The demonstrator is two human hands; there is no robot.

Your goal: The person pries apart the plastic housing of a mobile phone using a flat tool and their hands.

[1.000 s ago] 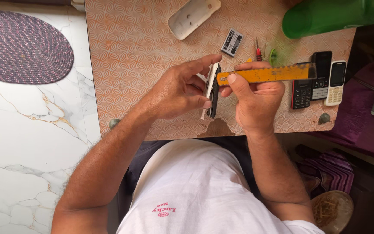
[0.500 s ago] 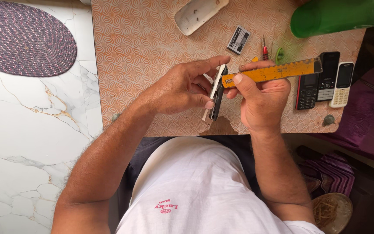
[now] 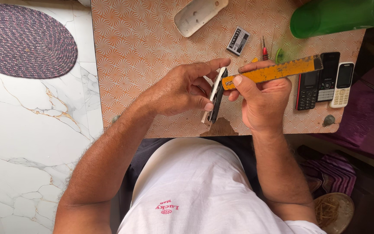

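Observation:
My left hand [image 3: 182, 90] grips a slim mobile phone [image 3: 216, 96] held on edge above the patterned orange table [image 3: 143, 52]. In my right hand [image 3: 262, 100] is a worn yellow utility knife [image 3: 278, 70], held level, its left tip touching the phone's upper side edge. Thumb and fingers of both hands wrap their objects just over the table's near edge.
A white phone back cover [image 3: 200, 14] and a small battery [image 3: 238, 40] lie farther back. A red screwdriver [image 3: 264, 48] and a green bottle [image 3: 338, 16] sit at the right rear. Three phones [image 3: 325, 78] line the right side. A purple woven mat [image 3: 22, 41] lies on the marble floor.
Both hands stay together with the knife tip at the phone's edge; only small shifts of the grip and of the camera view show.

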